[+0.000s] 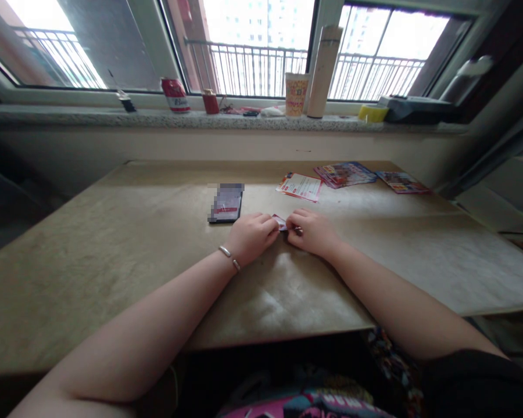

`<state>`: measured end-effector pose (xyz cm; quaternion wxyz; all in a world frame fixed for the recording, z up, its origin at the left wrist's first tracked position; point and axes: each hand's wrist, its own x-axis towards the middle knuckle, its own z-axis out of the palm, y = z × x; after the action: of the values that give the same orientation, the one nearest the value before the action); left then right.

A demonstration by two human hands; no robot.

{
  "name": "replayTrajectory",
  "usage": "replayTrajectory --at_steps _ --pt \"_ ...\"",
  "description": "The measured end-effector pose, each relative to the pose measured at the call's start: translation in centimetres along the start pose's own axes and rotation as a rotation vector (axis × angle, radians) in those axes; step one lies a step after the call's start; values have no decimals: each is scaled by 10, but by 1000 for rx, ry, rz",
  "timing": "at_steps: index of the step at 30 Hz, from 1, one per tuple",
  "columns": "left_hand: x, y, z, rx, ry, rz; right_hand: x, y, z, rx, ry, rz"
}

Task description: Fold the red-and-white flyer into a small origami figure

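Observation:
Both my hands meet near the middle of the table, fingers curled around a small piece of printed paper (280, 222). My left hand (253, 232), with a silver bangle at the wrist, pinches its left side. On the other side, my right hand (311, 231) grips it with bent fingers. Most of the paper is hidden by the fingers, so its full shape cannot be made out. Just beyond my left hand lies a phone (227, 203), partly blurred out. A white printed leaflet with red edges (300, 187) rests beyond my right hand.
Colourful leaflets (346, 174) lie in a stack at the table's (113, 244) far right, beside another pile (403, 182). On the windowsill stand a red can (175, 96), a paper cup (296, 96), a tall cylinder (323, 75) and a yellow tape roll (373, 113).

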<state>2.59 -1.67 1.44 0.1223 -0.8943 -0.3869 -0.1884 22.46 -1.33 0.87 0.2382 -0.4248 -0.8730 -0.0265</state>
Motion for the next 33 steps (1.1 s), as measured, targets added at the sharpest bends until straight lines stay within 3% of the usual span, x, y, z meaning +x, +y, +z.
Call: replayTrajectory --at_steps 8,25,33 --pt "-2 -3 4 23 88 20 -3 10 0 40 16 -27" --pt "-3 -8 0 21 57 -32 -6 37 -7 76 28 -37" --pt "-3 -7 0 7 63 -23 -6 36 -17 39 32 -28"
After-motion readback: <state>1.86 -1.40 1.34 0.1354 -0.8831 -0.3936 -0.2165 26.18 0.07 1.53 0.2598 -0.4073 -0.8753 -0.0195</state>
